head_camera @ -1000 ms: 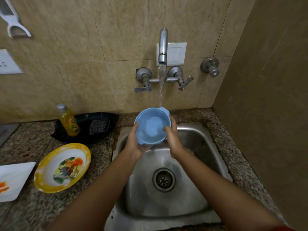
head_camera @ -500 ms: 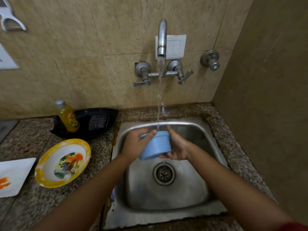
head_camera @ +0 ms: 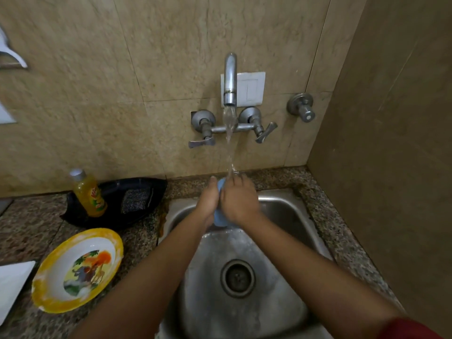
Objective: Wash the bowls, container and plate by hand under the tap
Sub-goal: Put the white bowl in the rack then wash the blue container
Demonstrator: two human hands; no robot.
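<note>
A small blue bowl (head_camera: pixel 219 220) is held on edge over the steel sink (head_camera: pixel 288 214), mostly hidden between my two hands. My left hand (head_camera: pixel 207 204) grips its left side. My right hand (head_camera: pixel 238 200) covers its right side with fingers wrapped over it. Water from the tap (head_camera: pixel 230 79) falls onto my hands and the bowl's top edge. A yellow-rimmed bowl (head_camera: pixel 78 269) with a cartoon print sits on the counter to the left. A white plate (head_camera: pixel 11 285) lies at the far left edge.
A yellow dish-soap bottle (head_camera: pixel 88 193) and a scrub pad (head_camera: pixel 135 200) sit in a black tray (head_camera: pixel 151 189) behind the yellow-rimmed bowl. The sink drain (head_camera: pixel 237 277) lies below my arms. A tiled side wall stands close on the right.
The blue bowl has turned from facing me to standing on edge and risen back under the stream. My right hand has moved over its side, covering most of it.
</note>
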